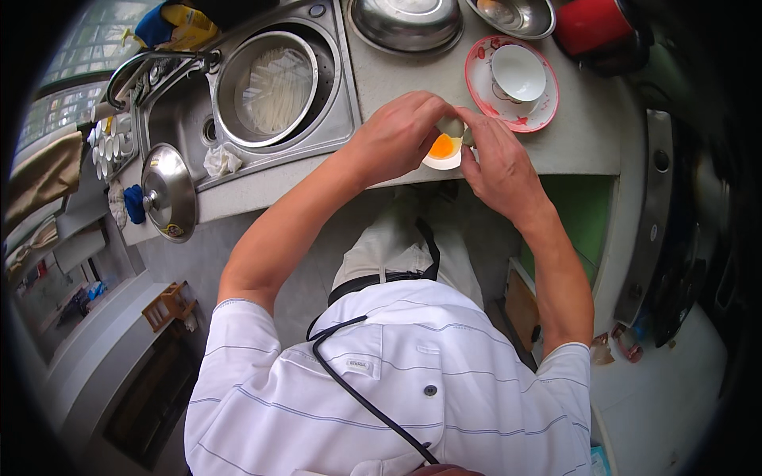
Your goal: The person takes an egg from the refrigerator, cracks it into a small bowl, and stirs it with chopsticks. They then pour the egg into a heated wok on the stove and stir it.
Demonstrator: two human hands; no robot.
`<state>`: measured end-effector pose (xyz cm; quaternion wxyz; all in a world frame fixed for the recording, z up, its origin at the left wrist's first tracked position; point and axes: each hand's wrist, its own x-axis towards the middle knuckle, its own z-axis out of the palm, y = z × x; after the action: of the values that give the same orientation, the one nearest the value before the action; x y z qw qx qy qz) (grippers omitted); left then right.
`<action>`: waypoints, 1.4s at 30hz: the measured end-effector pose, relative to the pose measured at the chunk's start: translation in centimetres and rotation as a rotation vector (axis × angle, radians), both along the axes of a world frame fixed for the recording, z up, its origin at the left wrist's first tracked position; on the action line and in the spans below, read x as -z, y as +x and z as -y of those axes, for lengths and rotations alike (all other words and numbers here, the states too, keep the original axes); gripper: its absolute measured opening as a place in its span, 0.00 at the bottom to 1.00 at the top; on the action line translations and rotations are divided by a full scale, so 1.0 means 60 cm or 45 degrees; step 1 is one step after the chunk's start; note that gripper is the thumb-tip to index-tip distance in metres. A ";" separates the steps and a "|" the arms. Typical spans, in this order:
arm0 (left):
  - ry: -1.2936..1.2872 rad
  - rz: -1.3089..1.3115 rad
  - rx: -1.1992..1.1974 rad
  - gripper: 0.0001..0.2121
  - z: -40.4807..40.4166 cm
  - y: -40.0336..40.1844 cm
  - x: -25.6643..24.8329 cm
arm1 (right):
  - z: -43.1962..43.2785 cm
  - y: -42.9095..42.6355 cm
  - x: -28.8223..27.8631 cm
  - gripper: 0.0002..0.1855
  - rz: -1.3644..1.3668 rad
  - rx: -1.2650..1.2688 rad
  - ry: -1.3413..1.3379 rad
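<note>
Above the counter's front edge, my left hand (402, 135) and my right hand (500, 160) meet at the fingertips around a cracked, pale greenish eggshell (450, 127). Each hand grips a side of it. Directly below is a small white bowl (443, 165), partly covered by my fingers. An orange egg yolk (443, 146) with clear egg white lies in it. Just beyond my right hand, a red-rimmed plate (518, 119) carries a white bowl (519, 72).
At left, a steel basin (225, 89) of soaking white noodles (275, 89) sits in the sink (172, 125). A pot lid (171, 193) leans near the counter edge. Beyond my hands lie an overturned steel bowl (411, 24) and a red pot (595, 27). A stove (646, 208) stands right.
</note>
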<state>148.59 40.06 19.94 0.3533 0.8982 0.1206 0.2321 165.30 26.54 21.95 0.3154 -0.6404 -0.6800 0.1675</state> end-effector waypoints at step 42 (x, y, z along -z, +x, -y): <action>-0.045 -0.099 -0.152 0.15 0.056 0.073 -0.118 | 0.098 -0.082 -0.015 0.24 -1.449 0.868 0.513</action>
<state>152.94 36.72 27.00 0.3495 0.8914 0.1916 0.2156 160.41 20.67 22.84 0.7707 -0.5600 -0.1874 0.2394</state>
